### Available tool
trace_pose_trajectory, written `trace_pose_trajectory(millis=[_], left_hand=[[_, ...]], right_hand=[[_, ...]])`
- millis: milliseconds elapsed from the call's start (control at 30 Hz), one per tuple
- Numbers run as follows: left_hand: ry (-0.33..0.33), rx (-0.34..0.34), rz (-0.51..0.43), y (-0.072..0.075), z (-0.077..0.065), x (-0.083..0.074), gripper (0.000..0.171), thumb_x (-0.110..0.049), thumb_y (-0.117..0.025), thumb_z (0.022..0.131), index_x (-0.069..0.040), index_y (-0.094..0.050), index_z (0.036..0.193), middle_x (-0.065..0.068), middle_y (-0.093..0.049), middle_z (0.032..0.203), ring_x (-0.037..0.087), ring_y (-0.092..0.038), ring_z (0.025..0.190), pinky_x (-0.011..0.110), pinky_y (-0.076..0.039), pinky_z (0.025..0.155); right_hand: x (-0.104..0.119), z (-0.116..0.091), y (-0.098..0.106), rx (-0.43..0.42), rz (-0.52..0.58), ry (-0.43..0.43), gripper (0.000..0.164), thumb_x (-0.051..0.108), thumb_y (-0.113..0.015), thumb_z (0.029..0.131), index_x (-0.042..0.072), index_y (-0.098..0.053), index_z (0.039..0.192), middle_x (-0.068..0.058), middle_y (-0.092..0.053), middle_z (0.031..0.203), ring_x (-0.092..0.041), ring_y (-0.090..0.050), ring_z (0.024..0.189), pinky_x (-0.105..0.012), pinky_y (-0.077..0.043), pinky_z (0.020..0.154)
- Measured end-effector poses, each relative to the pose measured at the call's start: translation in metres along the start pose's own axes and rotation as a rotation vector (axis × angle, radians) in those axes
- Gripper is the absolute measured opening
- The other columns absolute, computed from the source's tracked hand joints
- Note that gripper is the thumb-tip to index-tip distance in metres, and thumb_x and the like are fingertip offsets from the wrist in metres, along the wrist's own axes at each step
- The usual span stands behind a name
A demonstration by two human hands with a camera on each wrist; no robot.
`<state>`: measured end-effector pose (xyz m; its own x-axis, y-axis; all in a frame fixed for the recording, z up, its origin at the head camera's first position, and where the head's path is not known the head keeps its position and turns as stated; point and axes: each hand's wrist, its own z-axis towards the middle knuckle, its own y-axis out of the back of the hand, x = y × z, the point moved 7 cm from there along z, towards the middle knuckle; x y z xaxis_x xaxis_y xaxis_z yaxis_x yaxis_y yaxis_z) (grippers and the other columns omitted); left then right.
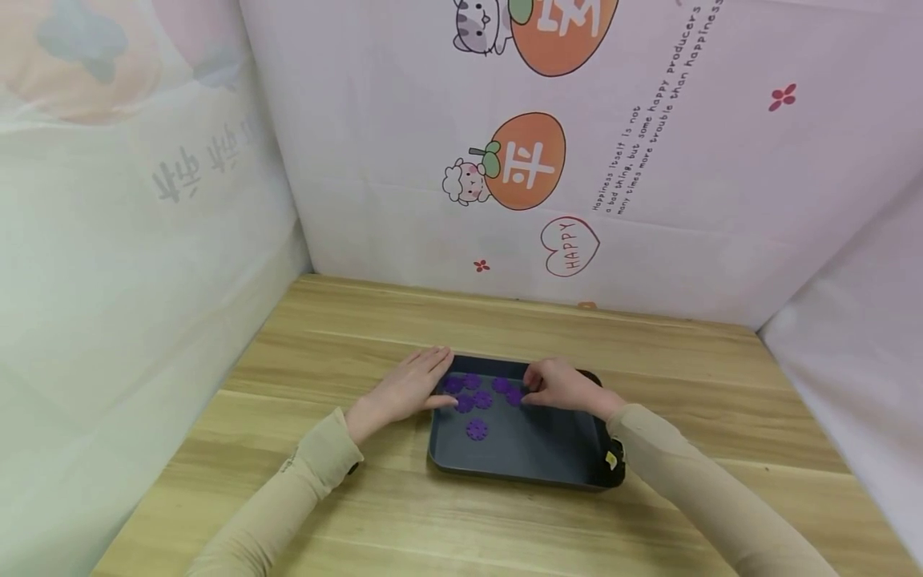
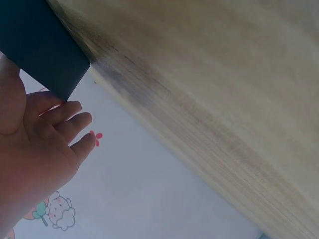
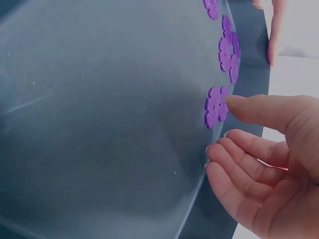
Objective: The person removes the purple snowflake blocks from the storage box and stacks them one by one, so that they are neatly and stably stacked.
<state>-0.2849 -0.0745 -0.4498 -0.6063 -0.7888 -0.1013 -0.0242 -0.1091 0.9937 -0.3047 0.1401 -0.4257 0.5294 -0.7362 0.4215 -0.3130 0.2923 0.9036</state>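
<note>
Several purple notched plastic discs (image 1: 477, 429) lie in a dark rectangular tray (image 1: 548, 449), mostly grouped toward its far left part. My left hand (image 1: 407, 389) rests at the tray's far left corner, its fingers extended along the rim and its thumb reaching over the edge. From the left wrist, the fingers (image 2: 79, 119) show loose beside the tray corner (image 2: 55, 59). Inside the tray's far side is my right hand (image 1: 566, 387), with the thumb right at two overlapping discs (image 3: 212, 107). Its other fingers (image 3: 234, 169) are loosely bent and apart from the thumb; nothing is between them.
The tray stands on a wood-grain table (image 1: 346, 513). A printed white cloth (image 1: 404, 160) rises behind the table's far edge, with plain white cloth walls (image 1: 180, 280) at the sides. A small yellow patch (image 1: 611, 459) shows near the tray's front right corner.
</note>
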Motion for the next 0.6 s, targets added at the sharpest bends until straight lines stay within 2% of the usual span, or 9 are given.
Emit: trace_pose_trajectory(millis=[267, 600], left_hand=[[0.000, 0.010, -0.015, -0.001, 0.000, -0.002, 0.083, -0.058, -0.051, 0.097, -0.002, -0.030, 0.155, 0.016, -0.032, 0.161, 0.032, -0.032, 0.150, 0.050, -0.029, 0.124], [0.010, 0.021, -0.027, 0.000, 0.000, -0.001, 0.084, -0.059, -0.050, 0.097, -0.002, -0.029, 0.155, 0.016, -0.030, 0.162, 0.031, -0.030, 0.151, 0.050, -0.028, 0.125]], right_hand=[[0.001, 0.003, -0.007, 0.023, 0.002, 0.000, 0.025, 0.015, -0.079, 0.083, -0.003, -0.070, 0.098, -0.014, -0.073, 0.091, -0.021, -0.067, 0.082, -0.030, -0.058, 0.071], [0.003, 0.009, -0.013, 0.037, -0.040, -0.017, 0.028, 0.013, -0.081, 0.081, -0.003, -0.069, 0.101, -0.013, -0.071, 0.093, -0.018, -0.066, 0.083, -0.032, -0.058, 0.073]])
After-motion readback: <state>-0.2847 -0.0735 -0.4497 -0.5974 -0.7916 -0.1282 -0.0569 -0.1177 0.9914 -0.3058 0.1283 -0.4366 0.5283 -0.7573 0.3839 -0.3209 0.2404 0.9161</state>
